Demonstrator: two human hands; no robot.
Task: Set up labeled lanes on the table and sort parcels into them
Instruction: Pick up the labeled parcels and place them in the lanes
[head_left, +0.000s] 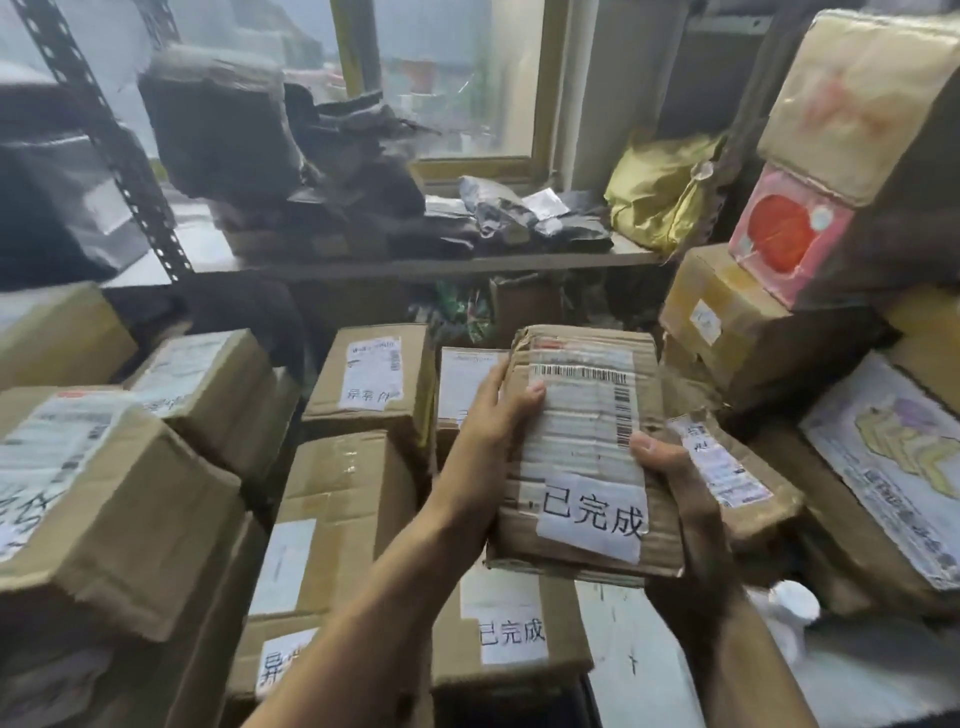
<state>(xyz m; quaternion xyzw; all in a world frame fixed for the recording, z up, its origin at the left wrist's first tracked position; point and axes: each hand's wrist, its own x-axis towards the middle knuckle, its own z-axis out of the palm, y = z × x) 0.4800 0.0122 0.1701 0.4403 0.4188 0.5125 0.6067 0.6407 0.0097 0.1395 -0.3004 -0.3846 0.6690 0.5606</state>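
A flat cardboard parcel (582, 447), labelled 已完成, is gripped at its left edge by the left hand (488, 431) and at its right edge by the right hand (680, 499). Both thumbs are laid on top. The parcel is held above a box (452, 654) bearing the same marking.

"已完成" on held parcel (587, 452) & box below (519, 654).
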